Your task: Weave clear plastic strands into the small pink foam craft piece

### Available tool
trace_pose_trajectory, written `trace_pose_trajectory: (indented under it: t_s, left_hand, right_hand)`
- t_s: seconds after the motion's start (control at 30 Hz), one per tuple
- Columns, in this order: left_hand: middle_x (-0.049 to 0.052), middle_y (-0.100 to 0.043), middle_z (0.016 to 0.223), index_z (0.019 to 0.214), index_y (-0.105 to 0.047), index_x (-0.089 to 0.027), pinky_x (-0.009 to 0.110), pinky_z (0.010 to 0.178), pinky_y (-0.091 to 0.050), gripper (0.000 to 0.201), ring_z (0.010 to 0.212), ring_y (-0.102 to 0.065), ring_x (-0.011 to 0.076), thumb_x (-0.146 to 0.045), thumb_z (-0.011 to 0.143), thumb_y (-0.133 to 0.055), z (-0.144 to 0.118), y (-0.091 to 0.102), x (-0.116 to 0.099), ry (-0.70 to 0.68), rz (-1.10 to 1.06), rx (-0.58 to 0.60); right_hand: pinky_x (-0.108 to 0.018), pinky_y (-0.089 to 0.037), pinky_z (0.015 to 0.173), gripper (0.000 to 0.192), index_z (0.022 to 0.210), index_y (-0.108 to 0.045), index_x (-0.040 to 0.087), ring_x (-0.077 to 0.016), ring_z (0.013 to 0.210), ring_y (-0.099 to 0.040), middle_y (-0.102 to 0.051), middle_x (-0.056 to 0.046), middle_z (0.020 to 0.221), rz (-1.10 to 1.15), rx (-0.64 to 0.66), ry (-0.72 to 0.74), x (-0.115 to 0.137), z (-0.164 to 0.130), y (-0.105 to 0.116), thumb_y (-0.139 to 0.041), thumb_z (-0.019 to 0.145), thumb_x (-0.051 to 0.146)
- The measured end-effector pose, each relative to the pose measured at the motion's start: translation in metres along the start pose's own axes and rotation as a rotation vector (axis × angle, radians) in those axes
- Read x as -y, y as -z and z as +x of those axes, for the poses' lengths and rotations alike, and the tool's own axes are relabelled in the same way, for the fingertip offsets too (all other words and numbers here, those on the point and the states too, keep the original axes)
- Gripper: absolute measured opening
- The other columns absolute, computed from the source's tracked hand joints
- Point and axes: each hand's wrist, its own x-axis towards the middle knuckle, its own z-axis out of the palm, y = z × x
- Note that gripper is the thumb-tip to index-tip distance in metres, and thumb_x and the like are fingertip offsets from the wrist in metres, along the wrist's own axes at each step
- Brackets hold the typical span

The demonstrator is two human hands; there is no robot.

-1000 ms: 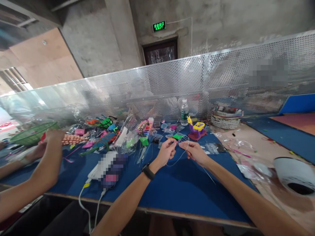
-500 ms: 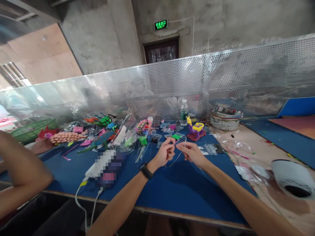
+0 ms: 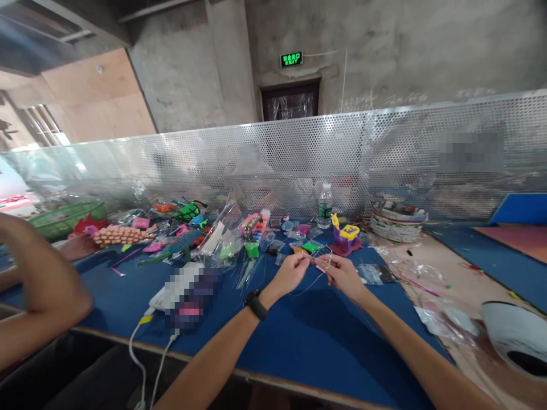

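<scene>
Left forearm (image 3: 217,359) slanting up from the bottom edge left of centre, right forearm (image 3: 410,341) from the lower right, both bare, left hand (image 3: 290,273) and right hand (image 3: 345,277) close together just right of centre, fingers curled, fingertips pinched inward.

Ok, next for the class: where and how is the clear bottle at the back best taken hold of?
I'd grip the bottle round its narrower upper part, coming from above and the front left: it stands upright, the yellow and purple model sits close at its front right, and the perforated screen rises behind.
</scene>
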Motion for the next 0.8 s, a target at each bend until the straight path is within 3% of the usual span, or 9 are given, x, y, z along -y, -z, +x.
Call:
trace_pose_trajectory:
  t_s: [0.1, 0.17, 0.33, 0.6, 0.8]
  left_hand:
    - [0.000, -0.052, 0.068, 0.085, -0.062, -0.015, 0.023, 0.056, -0.033, 0.029, 0.059, -0.043, 0.0111, -0.039, 0.094, -0.048, 0.000, -0.004, 0.003, -0.187, 0.186, -0.107]
    - [0.002, -0.057, 0.075, 0.088, -0.062, -0.016, 0.024, 0.060, -0.035, 0.027, 0.063, -0.047, 0.0125, -0.036, 0.096, -0.046, -0.001, -0.007, 0.004, -0.218, 0.230, -0.156]
    - [0.001, -0.058, 0.078, 0.100, -0.060, -0.018, 0.024, 0.058, -0.034, 0.019, 0.058, -0.045, 0.0113, -0.030, 0.096, -0.046, -0.004, -0.011, 0.003, -0.193, 0.194, -0.201]
    - [0.001, -0.059, 0.079, 0.097, -0.060, -0.019, 0.024, 0.057, -0.036, 0.017, 0.057, -0.044, 0.0107, -0.030, 0.097, -0.046, 0.002, -0.002, 0.005, -0.176, 0.133, -0.280]
    - [-0.001, -0.056, 0.071, 0.095, -0.058, -0.020, 0.022, 0.055, -0.037, 0.011, 0.055, -0.046, 0.0106, -0.030, 0.094, -0.052, 0.008, 0.004, 0.007, -0.109, 0.021, -0.334]
  right_hand:
    - [-0.022, -0.035, 0.037, 0.058, 0.095, -0.074, 0.016, -0.0063, 0.033, -0.037, -0.050, 0.006, 0.046, 0.037, 0.027, -0.034, -0.001, 0.001, 0.001, -0.073, 0.069, 0.067]
    - [-0.023, -0.038, 0.038, 0.061, 0.097, -0.075, 0.015, -0.0051, 0.033, -0.036, -0.053, 0.005, 0.051, 0.058, 0.020, -0.052, -0.003, 0.003, 0.001, -0.075, 0.066, 0.068]
    - [-0.025, -0.045, 0.042, 0.059, 0.097, -0.076, 0.016, -0.0050, 0.034, -0.039, -0.061, 0.002, 0.060, 0.042, 0.032, -0.037, -0.006, 0.004, 0.002, -0.073, 0.069, 0.068]
    - [-0.026, -0.046, 0.045, 0.062, 0.112, -0.073, 0.017, -0.0060, 0.040, -0.044, -0.072, -0.006, 0.084, 0.017, 0.062, -0.001, -0.005, 0.006, 0.008, -0.074, 0.071, 0.063]
    - [-0.027, -0.044, 0.047, 0.066, 0.113, -0.073, 0.015, -0.0109, 0.047, -0.049, -0.069, -0.005, 0.069, -0.001, 0.043, -0.023, -0.004, 0.006, 0.005, -0.073, 0.071, 0.066]
